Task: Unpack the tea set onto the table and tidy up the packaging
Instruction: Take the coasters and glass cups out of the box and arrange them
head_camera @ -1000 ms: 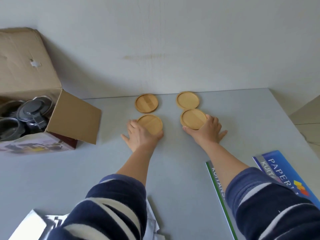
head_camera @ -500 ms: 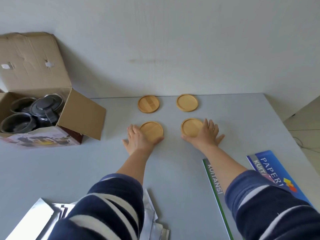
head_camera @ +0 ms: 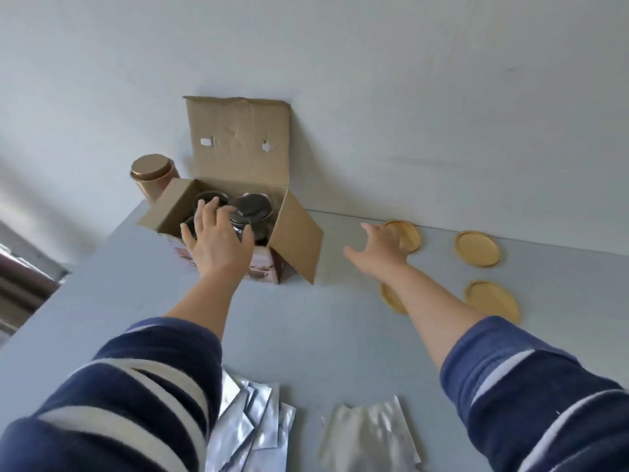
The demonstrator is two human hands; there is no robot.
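Evidently the glassware step is in hand; four wooden coasters point(head_camera: 477, 248) are laid out on the table point(head_camera: 333, 321), while the dark-lidded glass pieces point(head_camera: 252, 207) are seen inside the open cardboard box point(head_camera: 296, 233) by the wall; the left hand point(head_camera: 218, 241) is spread open over them, nothing gripped; the right hand point(head_camera: 383, 248) is open too, reaching toward the box; next, a firm, careful two-handed lift seems called for; silver wrappers point(head_camera: 252, 427) are left untidied.

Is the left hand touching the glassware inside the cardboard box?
Cannot tell. In the head view, the left hand overlaps the dark glassware in the cardboard box, fingers spread, but contact or gap is hidden.
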